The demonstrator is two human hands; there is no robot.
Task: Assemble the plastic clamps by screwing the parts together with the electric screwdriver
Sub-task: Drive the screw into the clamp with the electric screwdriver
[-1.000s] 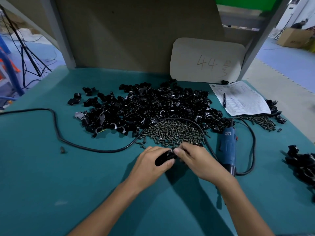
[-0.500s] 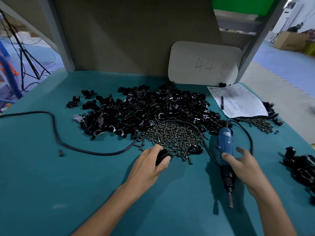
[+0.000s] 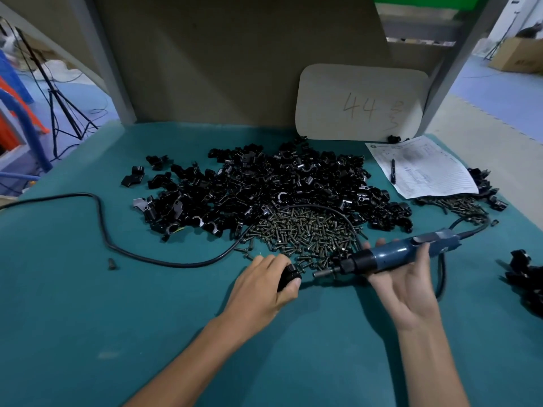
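Observation:
My left hand (image 3: 264,286) presses a black plastic clamp (image 3: 289,276) onto the green table, fingers curled over it. My right hand (image 3: 402,283) holds the blue electric screwdriver (image 3: 402,254) lying across its palm, lifted off the table, bit pointing left toward the clamp with a small gap between them. A big heap of black clamp parts (image 3: 279,186) lies behind, with a pile of brass-coloured screws (image 3: 305,230) just in front of it.
The screwdriver's black cable (image 3: 100,218) loops across the left of the table (image 3: 88,318). A paper sheet with a pen (image 3: 420,165) lies at back right, more screws (image 3: 458,204) beside it. Several black clamps (image 3: 526,277) sit at the right edge. A white board (image 3: 361,104) leans against the back panel.
My right hand left the clamp, reached right to the screwdriver lying on the table, picked it up and turned its bit toward the clamp. My left hand stayed on the clamp.

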